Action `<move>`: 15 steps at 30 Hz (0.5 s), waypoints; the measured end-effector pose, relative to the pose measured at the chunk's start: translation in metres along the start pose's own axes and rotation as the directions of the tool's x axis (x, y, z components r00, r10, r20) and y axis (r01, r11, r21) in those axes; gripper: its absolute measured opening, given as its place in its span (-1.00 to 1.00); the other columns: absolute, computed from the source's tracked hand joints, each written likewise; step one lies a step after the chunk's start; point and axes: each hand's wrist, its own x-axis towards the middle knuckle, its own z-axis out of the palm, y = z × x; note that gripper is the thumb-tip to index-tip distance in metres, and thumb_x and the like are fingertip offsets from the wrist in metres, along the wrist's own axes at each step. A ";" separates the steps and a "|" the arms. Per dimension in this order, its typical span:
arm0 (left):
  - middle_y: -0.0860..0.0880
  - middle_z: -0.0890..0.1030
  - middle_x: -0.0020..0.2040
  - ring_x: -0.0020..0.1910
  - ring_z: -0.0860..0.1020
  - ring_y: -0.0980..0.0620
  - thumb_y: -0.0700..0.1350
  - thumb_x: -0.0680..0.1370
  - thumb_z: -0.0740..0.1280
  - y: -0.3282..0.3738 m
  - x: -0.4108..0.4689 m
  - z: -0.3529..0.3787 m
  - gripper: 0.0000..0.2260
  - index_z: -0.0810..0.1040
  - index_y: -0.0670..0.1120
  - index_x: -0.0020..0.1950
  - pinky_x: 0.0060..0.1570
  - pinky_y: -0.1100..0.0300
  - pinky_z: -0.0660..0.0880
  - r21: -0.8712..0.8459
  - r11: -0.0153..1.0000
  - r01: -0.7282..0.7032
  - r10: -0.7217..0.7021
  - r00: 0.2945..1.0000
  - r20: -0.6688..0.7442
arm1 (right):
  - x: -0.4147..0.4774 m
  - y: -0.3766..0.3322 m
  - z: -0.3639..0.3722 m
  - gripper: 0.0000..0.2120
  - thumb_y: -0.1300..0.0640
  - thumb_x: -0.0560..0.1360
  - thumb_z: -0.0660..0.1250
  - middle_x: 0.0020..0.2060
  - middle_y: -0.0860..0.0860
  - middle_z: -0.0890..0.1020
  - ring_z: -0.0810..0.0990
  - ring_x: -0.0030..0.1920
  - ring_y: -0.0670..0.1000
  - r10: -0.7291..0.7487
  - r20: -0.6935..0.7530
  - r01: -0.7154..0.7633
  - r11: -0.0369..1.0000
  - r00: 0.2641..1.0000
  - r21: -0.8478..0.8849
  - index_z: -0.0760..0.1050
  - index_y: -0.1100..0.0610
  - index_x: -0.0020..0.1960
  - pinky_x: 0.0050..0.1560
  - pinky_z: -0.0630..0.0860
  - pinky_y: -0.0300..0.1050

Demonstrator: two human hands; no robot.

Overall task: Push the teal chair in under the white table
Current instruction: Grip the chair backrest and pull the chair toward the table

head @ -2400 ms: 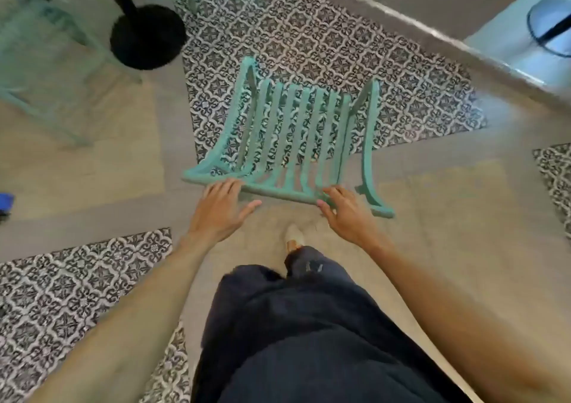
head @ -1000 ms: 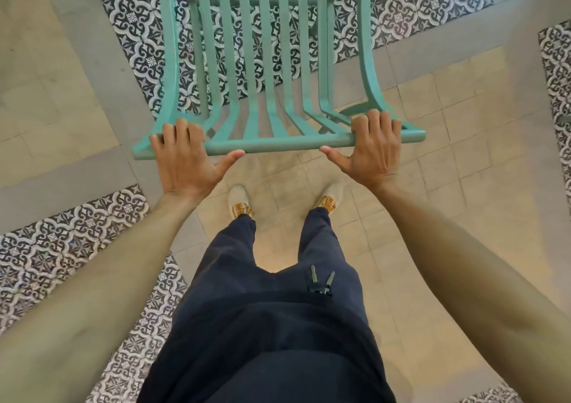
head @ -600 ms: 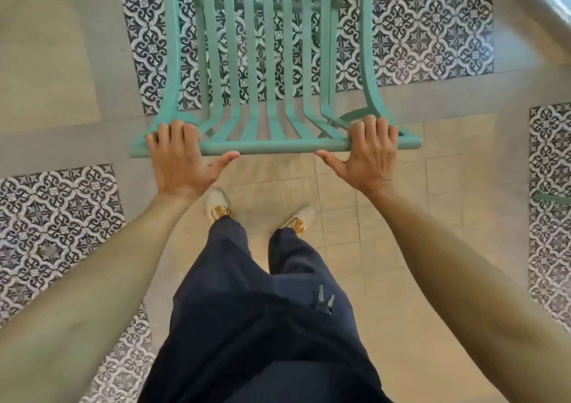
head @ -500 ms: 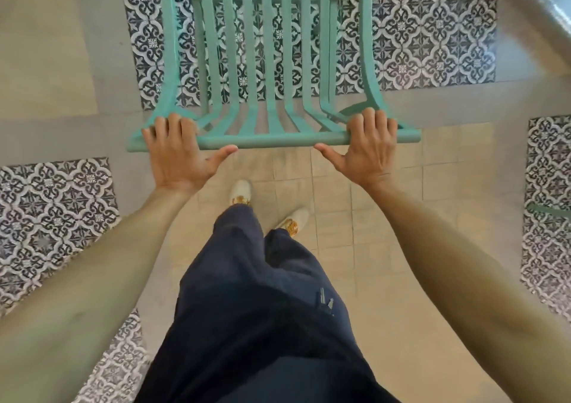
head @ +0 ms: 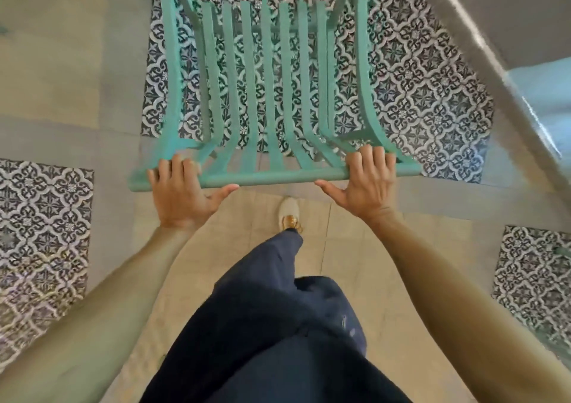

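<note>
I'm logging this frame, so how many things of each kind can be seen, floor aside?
Teal chair: 1
Hands: 2, the left hand and the right hand, both gripping the chair's top rail
Shoes: 1, a pale shoe
Total: 4

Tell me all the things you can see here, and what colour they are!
teal chair: one, teal, slatted, upper middle, standing over the patterned tiles.
patterned tiles: several patches, black and white, under the chair, at left and at right.
plain floor: beige and grey, between the patches.
ledge: one, grey, top right corner.
shoe: one showing, cream with a gold patch, below the chair's top rail.
trousers: dark navy, bottom middle.
left hand: fingers curled over the rail's left end.
right hand: fingers curled over the rail's right end.
</note>
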 end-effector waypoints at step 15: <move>-0.14 0.46 -0.19 -0.20 0.36 -0.12 0.58 0.48 0.14 0.061 0.137 0.050 -0.28 0.41 -0.13 -0.10 -0.17 -0.04 0.24 0.030 0.949 0.315 -0.314 0.949 -0.034 | 0.214 0.114 0.073 -0.28 -0.53 0.55 0.19 -0.24 0.15 0.45 0.43 -0.23 0.15 -0.286 0.051 0.278 0.953 0.957 0.122 0.40 0.18 -0.17 -0.20 0.33 0.08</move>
